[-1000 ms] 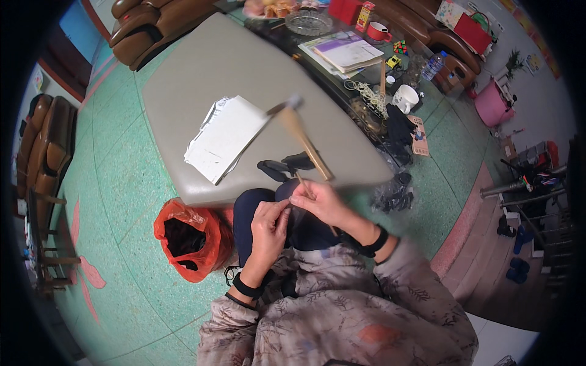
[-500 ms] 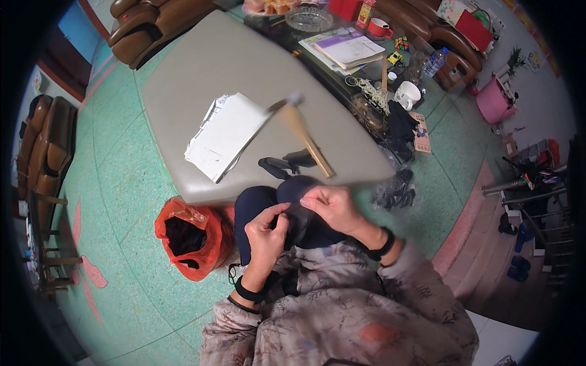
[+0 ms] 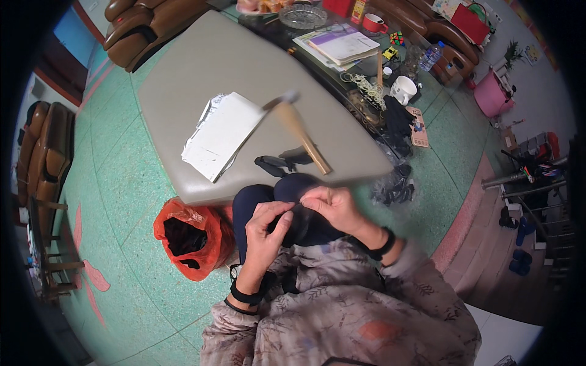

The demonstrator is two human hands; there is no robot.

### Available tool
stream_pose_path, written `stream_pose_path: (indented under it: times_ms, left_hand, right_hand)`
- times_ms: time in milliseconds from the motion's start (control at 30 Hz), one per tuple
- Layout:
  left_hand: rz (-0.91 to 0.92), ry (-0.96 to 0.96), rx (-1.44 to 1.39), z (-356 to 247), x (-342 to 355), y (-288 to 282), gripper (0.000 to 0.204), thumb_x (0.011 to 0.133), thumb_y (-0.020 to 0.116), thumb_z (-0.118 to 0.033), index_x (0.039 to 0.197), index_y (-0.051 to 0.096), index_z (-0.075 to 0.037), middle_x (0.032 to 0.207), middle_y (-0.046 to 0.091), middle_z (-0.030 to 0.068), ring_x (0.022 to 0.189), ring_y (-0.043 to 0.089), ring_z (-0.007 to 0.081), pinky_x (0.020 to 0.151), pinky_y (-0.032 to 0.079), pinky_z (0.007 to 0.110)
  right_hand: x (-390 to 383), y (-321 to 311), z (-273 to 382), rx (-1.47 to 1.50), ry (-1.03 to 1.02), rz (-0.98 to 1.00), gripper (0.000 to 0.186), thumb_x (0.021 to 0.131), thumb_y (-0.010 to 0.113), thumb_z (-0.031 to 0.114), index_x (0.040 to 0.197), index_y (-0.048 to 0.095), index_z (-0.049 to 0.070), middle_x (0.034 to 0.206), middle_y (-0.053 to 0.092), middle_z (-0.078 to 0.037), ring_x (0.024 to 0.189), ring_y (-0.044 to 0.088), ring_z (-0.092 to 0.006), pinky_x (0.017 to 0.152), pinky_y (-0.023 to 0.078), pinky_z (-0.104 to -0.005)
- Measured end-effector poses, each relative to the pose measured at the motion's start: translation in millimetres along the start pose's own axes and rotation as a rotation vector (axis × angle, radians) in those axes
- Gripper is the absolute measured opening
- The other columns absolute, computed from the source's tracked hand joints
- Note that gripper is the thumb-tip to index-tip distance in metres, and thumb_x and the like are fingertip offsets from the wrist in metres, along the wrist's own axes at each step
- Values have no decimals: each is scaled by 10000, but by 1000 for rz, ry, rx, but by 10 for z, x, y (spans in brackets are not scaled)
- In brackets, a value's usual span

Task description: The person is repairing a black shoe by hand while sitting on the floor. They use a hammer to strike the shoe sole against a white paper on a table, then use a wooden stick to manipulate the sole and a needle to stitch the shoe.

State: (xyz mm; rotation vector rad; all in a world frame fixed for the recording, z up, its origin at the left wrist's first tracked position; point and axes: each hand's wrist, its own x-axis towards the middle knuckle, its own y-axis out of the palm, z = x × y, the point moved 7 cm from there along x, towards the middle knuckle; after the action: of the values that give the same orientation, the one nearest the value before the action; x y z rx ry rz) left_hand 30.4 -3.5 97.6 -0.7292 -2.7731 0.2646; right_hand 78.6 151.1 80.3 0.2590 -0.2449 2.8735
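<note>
The person sits at the near edge of a grey table (image 3: pixel 201 67), and both hands meet over the lap, just near of that edge. The left hand (image 3: pixel 264 229) has its fingers curled and its thumb and forefinger pinched onto a small dark piece (image 3: pixel 297 215); the right hand (image 3: pixel 329 207) pinches the same piece from the right, fingers bent close together. The piece sits between the two sets of fingertips against dark trousers, and it is too small and blurred to tell just what it is. It looks thin, light and limp, more like cloth or soft rubber than anything stiff, so it would likely fold or slip unless gripped at its edges with the fingertips, as both hands do now. On the table, far of the hands, lie a wooden-handled hammer (image 3: pixel 299 131), two more dark pieces (image 3: pixel 284 161) and a stack of white paper (image 3: pixel 223 134). An orange plastic bag (image 3: pixel 192 235) stands open on the floor to the left.
</note>
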Motion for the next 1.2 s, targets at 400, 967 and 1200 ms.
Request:
stream_pose_path:
  times_ms: [400, 967, 1200]
  left_hand:
    - [86, -207, -98, 165, -13, 10, 139, 772, 702, -32, 905, 672, -5, 860, 630, 55, 811, 570, 123, 751, 438, 226]
    - [59, 162, 285, -229, 71, -10, 156, 728, 714, -24, 871, 656, -4, 806, 624, 74, 749, 565, 194, 695, 450, 281]
    - [82, 9, 3, -41, -16, -106, 176, 724, 728, -54, 882, 665, -10, 837, 646, 80, 793, 570, 215, 721, 447, 296]
  right_hand:
    - [1, 25, 87, -57, -60, 51, 68, 834, 643, 70, 860, 629, 10, 735, 651, -49, 634, 572, -70, 585, 465, -226]
    - [45, 102, 325, -232, -247, 134, 108, 778, 663, 41, 851, 590, 11, 695, 602, -92, 604, 596, -230, 561, 471, -289]
    - [-1, 40, 378, -212, -312, 159, 88, 758, 677, 30, 824, 621, 18, 737, 648, -96, 653, 649, -237, 568, 500, -295]
